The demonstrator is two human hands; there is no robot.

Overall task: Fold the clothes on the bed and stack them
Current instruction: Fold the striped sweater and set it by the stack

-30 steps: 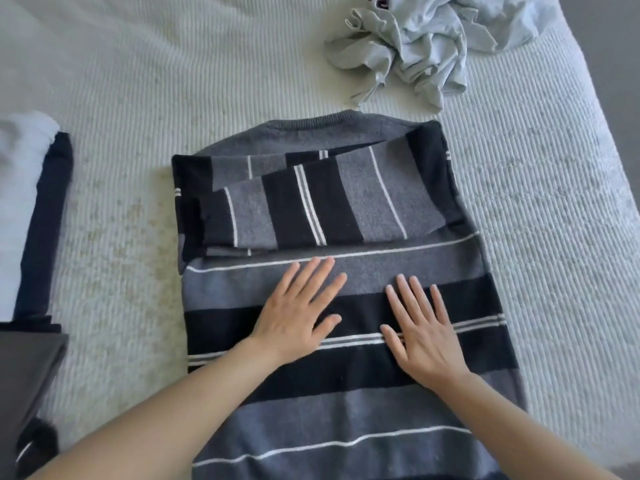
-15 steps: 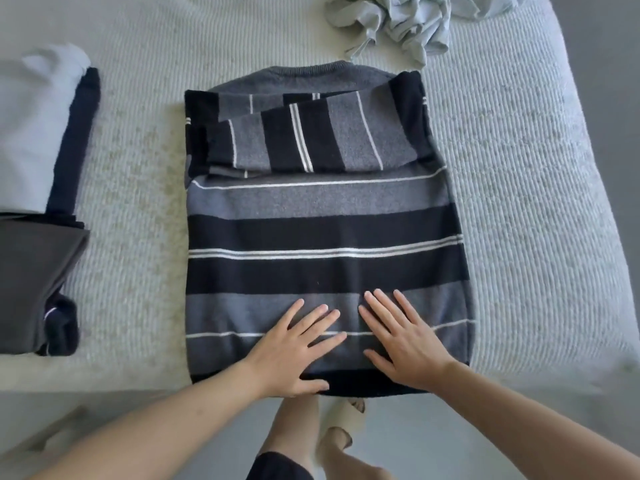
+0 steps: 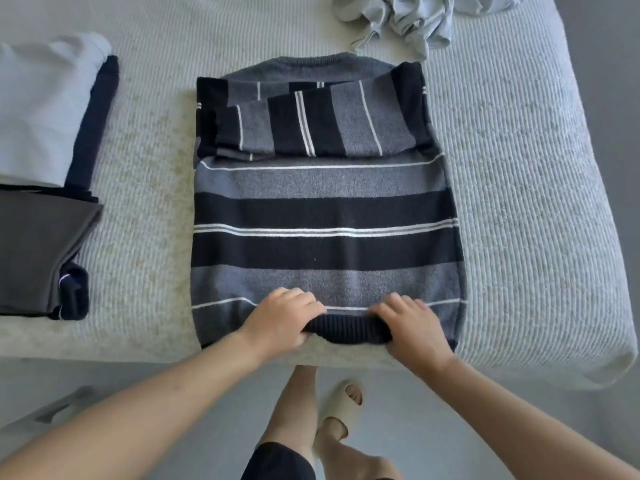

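Off to the left of the gripping fingers, well apart from them, sits a pile of folded clothes: a pale blue piece on top at the far end, a navy one under it, a dark grey one nearer the bed's edge, and a navy cuff poking out at the near corner. Far beyond the fingers, up near the top of the bed, a crumpled light grey garment lies in a heap, unfolded. Nothing stands between the hands and the piece they are working on. Below the mattress edge a leg and a beige slipper show on the floor.

The striped sweater lies flat in the middle of the ribbed bedcover, stretching away from the fingers, its sleeves folded across the chest at the far end and its collar furthest off. Its dark ribbed hem is right at the near edge of the bed. The left hand and the right hand sit side by side on that hem, fingers curled over the top and thumbs tucked beneath, both clamped on the knit. The hem between them is bunched and raised slightly off the cover, while the outer corners on either side of the hands lie flat.
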